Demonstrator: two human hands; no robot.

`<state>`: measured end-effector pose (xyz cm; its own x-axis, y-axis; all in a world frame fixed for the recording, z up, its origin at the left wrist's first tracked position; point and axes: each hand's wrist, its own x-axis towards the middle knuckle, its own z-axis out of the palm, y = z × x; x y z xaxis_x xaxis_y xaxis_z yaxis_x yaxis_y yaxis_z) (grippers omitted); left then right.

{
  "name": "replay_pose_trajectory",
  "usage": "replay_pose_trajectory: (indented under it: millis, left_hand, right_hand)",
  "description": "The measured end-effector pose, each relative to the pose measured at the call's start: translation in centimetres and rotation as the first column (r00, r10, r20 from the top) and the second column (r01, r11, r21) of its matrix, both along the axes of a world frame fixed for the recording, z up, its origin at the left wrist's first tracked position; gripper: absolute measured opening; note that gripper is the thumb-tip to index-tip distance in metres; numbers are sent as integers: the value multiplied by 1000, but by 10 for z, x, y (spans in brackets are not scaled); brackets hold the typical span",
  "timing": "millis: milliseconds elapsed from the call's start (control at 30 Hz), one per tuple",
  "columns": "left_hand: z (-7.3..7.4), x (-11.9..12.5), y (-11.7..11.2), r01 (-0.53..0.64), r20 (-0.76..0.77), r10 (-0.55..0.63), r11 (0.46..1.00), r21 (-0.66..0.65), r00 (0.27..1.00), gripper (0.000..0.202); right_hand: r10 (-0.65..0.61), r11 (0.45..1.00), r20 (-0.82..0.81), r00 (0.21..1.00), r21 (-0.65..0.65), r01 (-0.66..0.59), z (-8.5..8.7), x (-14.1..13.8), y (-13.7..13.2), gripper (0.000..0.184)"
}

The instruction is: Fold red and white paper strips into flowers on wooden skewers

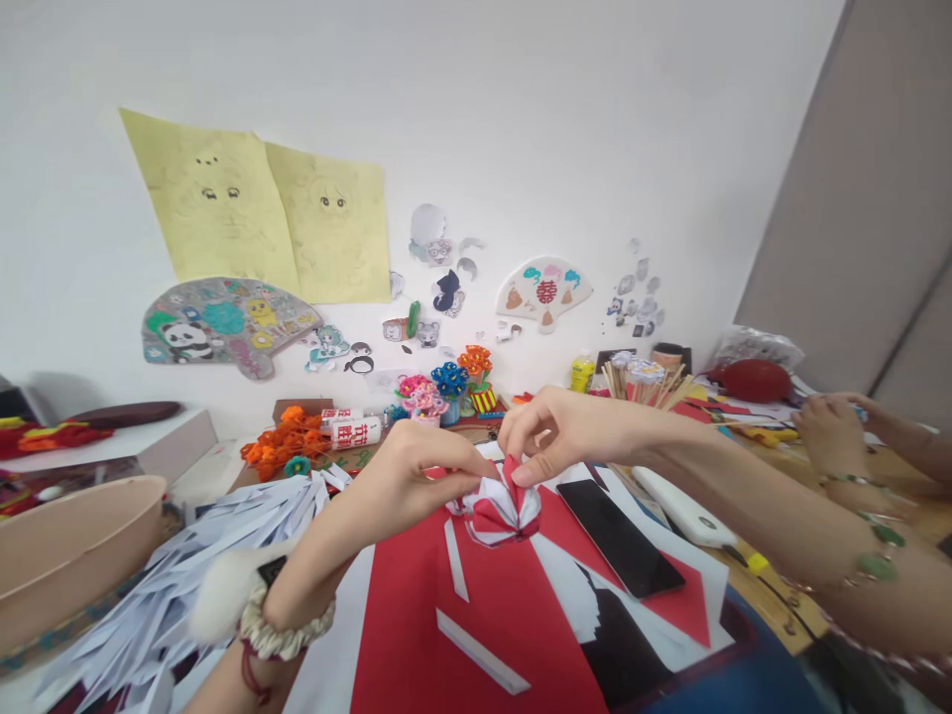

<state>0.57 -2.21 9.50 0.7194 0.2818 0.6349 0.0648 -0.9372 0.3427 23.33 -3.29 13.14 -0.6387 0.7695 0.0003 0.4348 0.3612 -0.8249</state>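
Between my hands, just above the table, is a folded red and white paper flower (502, 514). My left hand (423, 471), coming from the lower left, pinches its left edge with thumb and fingertips. From the right, my right hand (557, 436) grips an upright red fold at the top of the flower. Below lies a large red paper sheet (416, 635) with two narrow white-edged strips (480, 650) on it. The flower's underside is hidden.
A black phone (621, 535) and a white device with a cable (684, 506) lie right. Cut white paper strips (223, 555) and a beige basin (81, 545) are left. Handmade flowers (450, 380) stand behind. At far right another person's hand (829, 431) is over the table.
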Motion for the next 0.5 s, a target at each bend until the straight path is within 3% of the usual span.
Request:
replay_pose_trajectory:
  millis: [100, 167, 367, 500]
  left_hand:
    - [-1, 1, 0, 27, 12, -27, 1000, -14, 1000, 14]
    - [0, 1, -1, 39, 42, -38, 999, -15, 998, 13]
    - [2, 0, -3, 38, 89, -37, 999, -20, 995, 14]
    - [2, 0, -3, 25, 116, -24, 1000, -9, 993, 15]
  right_hand:
    - [39, 978, -137, 990, -197, -66, -9, 1, 8, 23]
    - [82, 962, -216, 973, -239, -134, -16, 0, 11, 27]
    - [136, 956, -334, 933, -201, -211, -27, -6, 9, 32]
    - [170, 970, -229, 958, -131, -203, -24, -5, 5, 38]
